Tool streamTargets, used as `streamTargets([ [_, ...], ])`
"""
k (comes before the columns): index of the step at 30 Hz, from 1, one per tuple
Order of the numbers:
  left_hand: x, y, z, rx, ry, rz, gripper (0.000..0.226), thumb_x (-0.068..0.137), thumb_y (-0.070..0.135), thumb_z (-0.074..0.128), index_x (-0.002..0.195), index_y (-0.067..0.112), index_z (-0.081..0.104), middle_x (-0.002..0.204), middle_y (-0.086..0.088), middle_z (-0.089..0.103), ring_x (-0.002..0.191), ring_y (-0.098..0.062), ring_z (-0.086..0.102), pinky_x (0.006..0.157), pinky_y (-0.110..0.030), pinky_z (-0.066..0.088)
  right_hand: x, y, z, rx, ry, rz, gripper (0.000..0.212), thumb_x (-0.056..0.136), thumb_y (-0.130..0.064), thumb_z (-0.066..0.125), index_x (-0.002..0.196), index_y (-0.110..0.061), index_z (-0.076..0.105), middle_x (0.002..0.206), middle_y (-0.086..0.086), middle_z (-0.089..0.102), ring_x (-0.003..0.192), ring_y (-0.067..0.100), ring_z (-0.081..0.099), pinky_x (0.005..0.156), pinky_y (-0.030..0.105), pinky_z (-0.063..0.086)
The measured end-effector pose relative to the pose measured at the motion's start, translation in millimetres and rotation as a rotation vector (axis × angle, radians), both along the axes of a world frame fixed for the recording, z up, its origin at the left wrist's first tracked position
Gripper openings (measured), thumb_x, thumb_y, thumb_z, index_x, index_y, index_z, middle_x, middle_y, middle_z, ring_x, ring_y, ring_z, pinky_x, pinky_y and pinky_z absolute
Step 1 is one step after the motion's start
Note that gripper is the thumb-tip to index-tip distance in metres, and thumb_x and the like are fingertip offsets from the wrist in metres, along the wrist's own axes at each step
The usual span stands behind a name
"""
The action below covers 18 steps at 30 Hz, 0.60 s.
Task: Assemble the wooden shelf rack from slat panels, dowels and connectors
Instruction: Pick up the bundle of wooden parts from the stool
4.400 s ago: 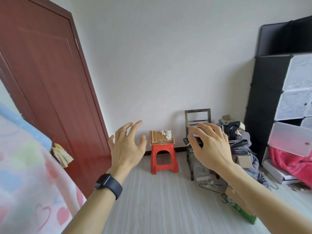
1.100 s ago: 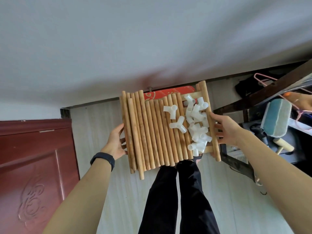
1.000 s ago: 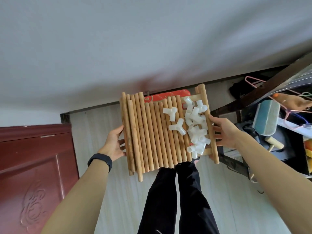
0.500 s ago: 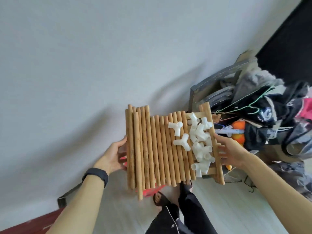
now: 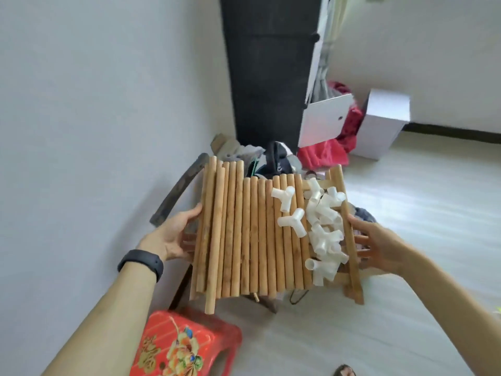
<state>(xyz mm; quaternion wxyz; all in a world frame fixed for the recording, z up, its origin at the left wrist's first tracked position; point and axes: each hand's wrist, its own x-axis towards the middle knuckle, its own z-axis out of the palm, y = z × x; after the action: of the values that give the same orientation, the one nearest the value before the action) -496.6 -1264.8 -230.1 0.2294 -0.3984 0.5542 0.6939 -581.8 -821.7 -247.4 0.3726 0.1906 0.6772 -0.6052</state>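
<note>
**Loaded panel held above the red stool**

Both hands carry the slat panel in the air, above and just beyond the red stool, which stands on the floor below the panel's near left corner. The left hand grips the left edge, thumb on top and fingers underneath. The right hand holds the right edge, fingers tucked in among the slats. Dowels lie side by side across the panel, and a heap of white connectors rests against its right rail. Well beyond the stool, a black cabinet stands against the wall.
</note>
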Motion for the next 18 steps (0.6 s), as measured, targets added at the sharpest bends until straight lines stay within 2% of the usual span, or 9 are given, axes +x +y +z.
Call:
streamTargets([
  [1,-24.2,25.0,5.0,0.008,0.005,-0.040,0.075,0.069,0.070,0.077,0.124,0.021,0.065,0.108,-0.017,0.064,0.105,-0.042,0.062,0.080,-0.060,0.055,-2.9,28.6,4.4,0.002,0.025,-0.042,0.057,0.071,-0.064,0.076,0.099,-0.014,0.076,0.092,0.011,0.077,0.071,0.032,0.075,0.062,0.045,0.059],
  [3,-67.5,81.0,11.9,0.015,0.014,-0.104,0.081,0.067,0.069,0.079,0.131,0.022,0.062,0.119,-0.019,0.060,0.112,-0.045,0.059,0.087,-0.062,0.053,-8.5,89.6,10.7,0.005,0.068,-0.107,0.051,0.081,-0.062,0.071,0.101,-0.014,0.075,0.089,0.009,0.074,0.076,0.032,0.073,0.070,0.050,0.061],
  [5,-102.7,141.7,18.1,0.029,0.031,-0.180,0.084,0.066,0.069,0.079,0.135,0.023,0.061,0.130,-0.021,0.057,0.119,-0.046,0.056,0.093,-0.068,0.049,-15.7,150.7,16.8,0.007,0.099,-0.161,0.050,0.088,-0.061,0.066,0.106,-0.015,0.077,0.097,0.010,0.074,0.086,0.036,0.072,0.080,0.055,0.060],
  [8,-145.9,236.6,27.7,-0.012,0.070,-0.273,0.070,0.069,0.070,0.074,0.126,0.030,0.067,0.128,-0.021,0.059,0.117,-0.045,0.056,0.082,-0.067,0.053,-29.5,237.8,28.1,0.003,0.124,-0.247,0.048,0.088,-0.059,0.067,0.111,-0.018,0.077,0.108,0.012,0.076,0.094,0.039,0.074,0.075,0.054,0.060],
  [10,-171.8,295.7,32.7,-0.034,0.081,-0.309,0.056,0.075,0.071,0.069,0.117,0.033,0.073,0.126,-0.021,0.060,0.115,-0.044,0.057,0.087,-0.067,0.051,-38.4,290.4,35.8,0.011,0.139,-0.298,0.047,0.084,-0.059,0.069,0.109,-0.020,0.078,0.109,0.013,0.076,0.095,0.039,0.074,0.073,0.053,0.060],
  [13,-215.4,375.7,44.9,-0.067,0.101,-0.394,0.053,0.081,0.069,0.065,0.120,0.034,0.067,0.128,-0.022,0.059,0.116,-0.044,0.056,0.090,-0.068,0.049,-50.5,360.8,49.0,0.028,0.150,-0.383,0.047,0.082,-0.060,0.071,0.106,-0.021,0.079,0.108,0.012,0.077,0.092,0.038,0.075,0.074,0.055,0.060],
  [14,-231.5,400.7,49.6,-0.075,0.103,-0.422,0.053,0.082,0.069,0.064,0.121,0.033,0.067,0.127,-0.022,0.060,0.115,-0.043,0.057,0.089,-0.067,0.050,-54.2,382.7,52.8,0.035,0.154,-0.410,0.046,0.083,-0.061,0.070,0.105,-0.021,0.080,0.109,0.012,0.077,0.092,0.038,0.075,0.074,0.056,0.060],
  [17,-282.8,471.8,59.7,-0.096,0.102,-0.509,0.058,0.082,0.069,0.064,0.125,0.029,0.064,0.127,-0.021,0.061,0.113,-0.042,0.059,0.073,-0.058,0.056,-68.8,444.9,58.9,0.060,0.159,-0.471,0.044,0.088,-0.063,0.066,0.102,-0.024,0.081,0.107,0.012,0.077,0.091,0.038,0.075,0.074,0.056,0.060],
  [18,-299.3,494.9,60.4,-0.103,0.099,-0.542,0.061,0.082,0.069,0.064,0.127,0.027,0.064,0.128,-0.021,0.060,0.114,-0.042,0.059,0.073,-0.057,0.055,-73.5,464.0,59.5,0.067,0.156,-0.487,0.044,0.088,-0.063,0.065,0.101,-0.024,0.081,0.106,0.011,0.077,0.090,0.038,0.076,0.074,0.056,0.060],
])
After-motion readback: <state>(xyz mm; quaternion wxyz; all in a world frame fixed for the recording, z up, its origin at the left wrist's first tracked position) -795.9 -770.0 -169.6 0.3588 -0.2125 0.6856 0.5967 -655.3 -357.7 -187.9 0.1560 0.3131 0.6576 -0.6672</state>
